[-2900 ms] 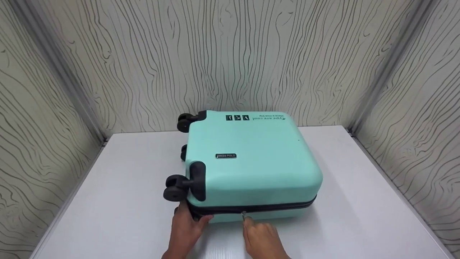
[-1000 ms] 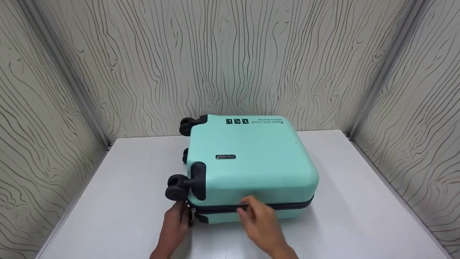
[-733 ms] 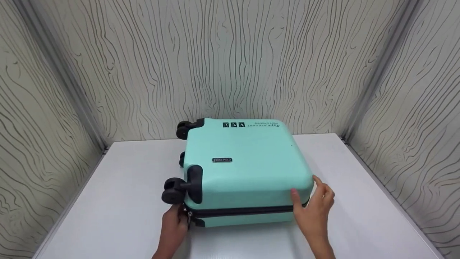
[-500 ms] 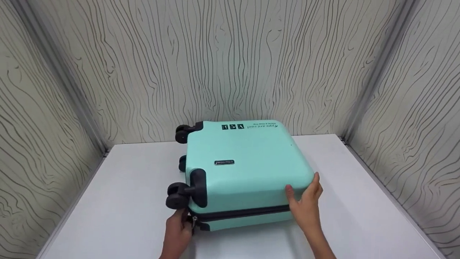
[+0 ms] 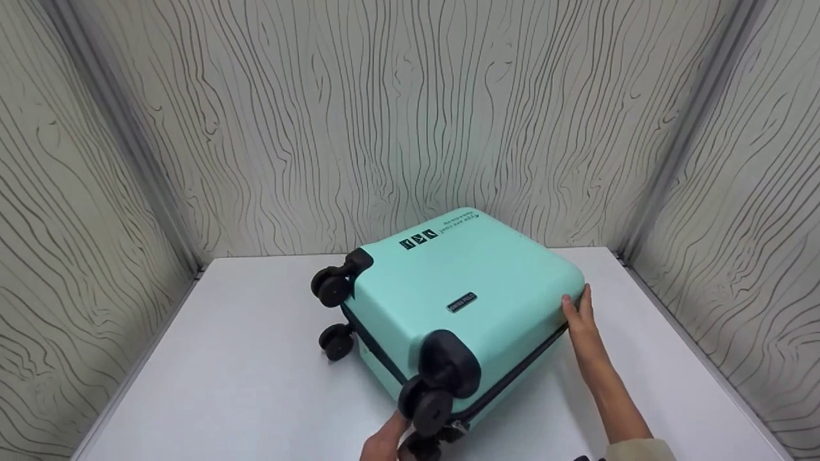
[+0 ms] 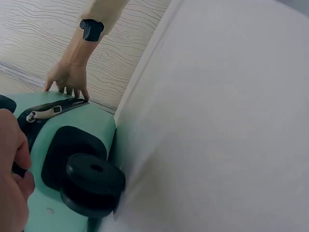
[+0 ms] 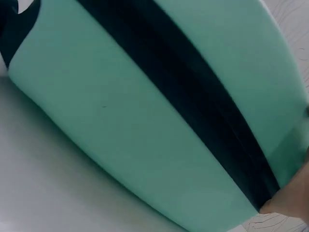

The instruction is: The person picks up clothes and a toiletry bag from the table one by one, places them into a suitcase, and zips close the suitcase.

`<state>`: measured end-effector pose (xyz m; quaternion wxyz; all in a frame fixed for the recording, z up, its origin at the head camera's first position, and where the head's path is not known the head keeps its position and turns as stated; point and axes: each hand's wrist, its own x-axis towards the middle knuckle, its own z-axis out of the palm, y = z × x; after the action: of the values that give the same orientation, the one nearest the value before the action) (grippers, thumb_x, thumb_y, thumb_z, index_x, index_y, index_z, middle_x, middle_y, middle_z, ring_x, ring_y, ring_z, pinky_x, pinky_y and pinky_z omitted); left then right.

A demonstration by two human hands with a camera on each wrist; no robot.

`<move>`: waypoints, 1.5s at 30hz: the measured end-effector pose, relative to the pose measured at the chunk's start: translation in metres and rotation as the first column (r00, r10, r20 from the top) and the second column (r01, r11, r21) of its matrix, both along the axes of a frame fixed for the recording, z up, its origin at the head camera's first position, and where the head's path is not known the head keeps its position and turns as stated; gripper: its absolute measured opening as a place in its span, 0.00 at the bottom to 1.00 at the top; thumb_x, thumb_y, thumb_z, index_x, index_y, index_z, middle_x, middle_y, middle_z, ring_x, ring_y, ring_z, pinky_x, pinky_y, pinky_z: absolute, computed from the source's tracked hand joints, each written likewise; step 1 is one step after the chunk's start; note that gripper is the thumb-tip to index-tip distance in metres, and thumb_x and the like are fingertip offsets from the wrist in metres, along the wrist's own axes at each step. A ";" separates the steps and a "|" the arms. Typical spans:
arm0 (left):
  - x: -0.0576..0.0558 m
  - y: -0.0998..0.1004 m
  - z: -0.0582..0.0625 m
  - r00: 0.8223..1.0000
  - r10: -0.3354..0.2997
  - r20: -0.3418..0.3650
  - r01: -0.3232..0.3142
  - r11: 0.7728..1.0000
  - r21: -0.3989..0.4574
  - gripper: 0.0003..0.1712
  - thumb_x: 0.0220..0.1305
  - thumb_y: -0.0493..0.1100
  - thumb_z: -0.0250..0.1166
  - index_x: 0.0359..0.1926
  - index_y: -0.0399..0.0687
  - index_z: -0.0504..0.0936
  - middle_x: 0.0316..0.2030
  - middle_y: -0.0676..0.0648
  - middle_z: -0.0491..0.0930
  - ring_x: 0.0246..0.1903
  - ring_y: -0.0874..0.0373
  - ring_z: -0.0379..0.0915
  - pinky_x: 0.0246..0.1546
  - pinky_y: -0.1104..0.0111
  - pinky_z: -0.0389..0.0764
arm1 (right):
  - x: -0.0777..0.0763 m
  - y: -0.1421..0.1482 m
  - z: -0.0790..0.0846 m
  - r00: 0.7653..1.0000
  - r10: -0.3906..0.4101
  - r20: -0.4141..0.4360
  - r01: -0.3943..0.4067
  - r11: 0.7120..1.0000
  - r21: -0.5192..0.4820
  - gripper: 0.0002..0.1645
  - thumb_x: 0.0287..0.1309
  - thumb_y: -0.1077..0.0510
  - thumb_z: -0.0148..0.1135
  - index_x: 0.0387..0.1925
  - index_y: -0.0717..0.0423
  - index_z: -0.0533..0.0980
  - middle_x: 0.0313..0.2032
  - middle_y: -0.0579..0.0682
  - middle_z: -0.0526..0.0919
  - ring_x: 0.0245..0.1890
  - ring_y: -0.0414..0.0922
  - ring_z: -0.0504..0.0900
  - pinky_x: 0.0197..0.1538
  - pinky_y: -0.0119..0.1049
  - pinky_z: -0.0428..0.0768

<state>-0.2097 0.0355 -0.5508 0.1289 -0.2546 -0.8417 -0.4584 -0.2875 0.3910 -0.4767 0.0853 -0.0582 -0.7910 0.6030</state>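
Observation:
A mint-green hard-shell suitcase (image 5: 487,275) lies flat on the white table, turned at an angle, with its wheel end toward the left and front. At the front corner my left hand (image 5: 382,440) grips it low beside a black wheel (image 5: 432,410); the head view hides most of those fingers. In the left wrist view that hand's curled fingers (image 6: 21,157) are around a dark part, and a metal zip pull (image 6: 47,113) hangs on the black zip. My right hand (image 5: 582,320) holds the suitcase's far right corner, thumb on the side, fingers round the end.
The white table (image 5: 256,358) has wood-patterned panels (image 5: 410,115) behind it and on both sides. Two more wheels stick out from the suitcase's left end, the upper wheel (image 5: 332,286) and the lower wheel (image 5: 336,341).
The right hand left the zip and took hold of the right corner. Both hands have since swung the suitcase round, its wheel end coming nearer and to the right.

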 end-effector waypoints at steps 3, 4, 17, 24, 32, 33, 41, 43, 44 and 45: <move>-0.023 -0.014 -0.004 0.997 -0.023 -0.075 0.031 0.992 0.119 0.38 0.48 0.20 0.52 0.64 0.41 0.66 0.56 0.38 0.75 0.53 0.52 0.74 0.45 0.67 0.80 | 0.016 -0.006 -0.002 0.999 -0.038 0.005 0.038 0.998 0.055 0.49 0.65 0.33 0.35 0.67 0.42 0.17 0.70 0.47 0.17 0.69 0.48 0.18 0.67 0.62 0.29; -0.034 -0.021 -0.004 0.996 -0.009 -0.093 0.025 0.985 0.170 0.41 0.44 0.18 0.50 0.64 0.39 0.66 0.57 0.37 0.74 0.54 0.50 0.73 0.46 0.67 0.80 | 0.022 -0.012 -0.004 0.999 -0.051 0.000 0.051 0.996 0.071 0.49 0.65 0.34 0.37 0.68 0.44 0.19 0.70 0.48 0.19 0.70 0.49 0.20 0.68 0.62 0.31; -0.191 -0.073 0.035 0.925 0.219 0.311 -0.285 0.940 0.187 0.18 0.57 0.29 0.49 0.49 0.34 0.74 0.40 0.39 0.79 0.43 0.48 0.74 0.47 0.63 0.74 | 0.084 -0.144 -0.036 0.989 -0.136 0.056 0.134 0.990 0.031 0.53 0.65 0.39 0.46 0.71 0.56 0.26 0.71 0.60 0.25 0.71 0.60 0.35 0.67 0.57 0.54; -0.196 -0.071 0.041 0.911 0.207 0.356 -0.285 0.941 0.184 0.04 0.56 0.31 0.51 0.27 0.42 0.68 0.24 0.49 0.65 0.28 0.56 0.63 0.33 0.66 0.66 | 0.083 -0.154 -0.031 0.998 -0.064 0.014 0.064 0.998 -0.009 0.48 0.70 0.43 0.38 0.69 0.57 0.21 0.70 0.56 0.20 0.71 0.56 0.26 0.69 0.58 0.39; -0.151 -0.058 0.034 0.944 0.200 0.262 -0.243 0.960 0.142 0.11 0.47 0.24 0.52 0.20 0.42 0.65 0.21 0.50 0.64 0.24 0.57 0.61 0.27 0.69 0.66 | 0.046 -0.080 -0.024 0.989 0.099 -0.113 -0.119 0.974 -0.191 0.37 0.67 0.37 0.18 0.71 0.39 0.25 0.72 0.46 0.25 0.72 0.46 0.28 0.69 0.58 0.33; -0.142 -0.056 0.032 0.949 0.193 0.248 -0.231 0.963 0.136 0.11 0.46 0.23 0.52 0.20 0.42 0.67 0.20 0.50 0.65 0.23 0.58 0.61 0.26 0.70 0.67 | 0.041 -0.069 -0.022 0.986 0.116 -0.122 -0.142 0.963 -0.231 0.36 0.68 0.37 0.17 0.72 0.41 0.29 0.73 0.47 0.33 0.72 0.45 0.35 0.70 0.54 0.37; -0.091 -0.042 0.022 0.967 -0.018 0.256 -0.046 0.969 0.242 0.33 0.49 0.21 0.51 0.59 0.38 0.72 0.41 0.37 0.82 0.39 0.56 0.80 0.42 0.75 0.79 | 0.023 -0.030 0.016 0.998 0.053 -0.034 -0.060 0.959 -0.278 0.36 0.71 0.44 0.28 0.70 0.64 0.47 0.48 0.39 0.73 0.43 0.31 0.72 0.50 0.23 0.69; -0.087 -0.044 0.019 0.960 -0.044 0.276 -0.044 0.951 0.305 0.35 0.50 0.20 0.52 0.63 0.36 0.67 0.54 0.37 0.76 0.52 0.52 0.75 0.46 0.75 0.77 | 0.021 -0.032 0.022 0.996 0.054 -0.068 -0.068 0.975 -0.214 0.32 0.71 0.50 0.30 0.69 0.65 0.47 0.47 0.36 0.72 0.42 0.30 0.70 0.50 0.23 0.68; -0.086 -0.045 0.018 0.960 -0.050 0.276 -0.047 0.941 0.334 0.35 0.50 0.20 0.53 0.63 0.36 0.67 0.59 0.37 0.71 0.57 0.50 0.71 0.49 0.74 0.75 | 0.022 -0.034 0.024 0.991 0.079 -0.109 -0.098 0.979 -0.178 0.31 0.71 0.54 0.30 0.69 0.66 0.47 0.47 0.34 0.72 0.43 0.29 0.70 0.50 0.22 0.68; -0.087 -0.046 0.017 0.961 -0.040 0.273 -0.061 0.935 0.351 0.35 0.51 0.21 0.56 0.63 0.37 0.66 0.60 0.38 0.71 0.58 0.50 0.69 0.50 0.74 0.75 | 0.023 -0.034 0.024 0.981 0.120 -0.150 -0.142 0.979 -0.143 0.30 0.71 0.57 0.29 0.69 0.68 0.46 0.48 0.32 0.71 0.44 0.28 0.69 0.51 0.22 0.67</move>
<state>-0.2968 -0.0101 -0.5339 0.0570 -0.1564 -0.7558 -0.6332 -0.2649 0.3569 -0.4522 0.0961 0.0303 -0.7365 0.6689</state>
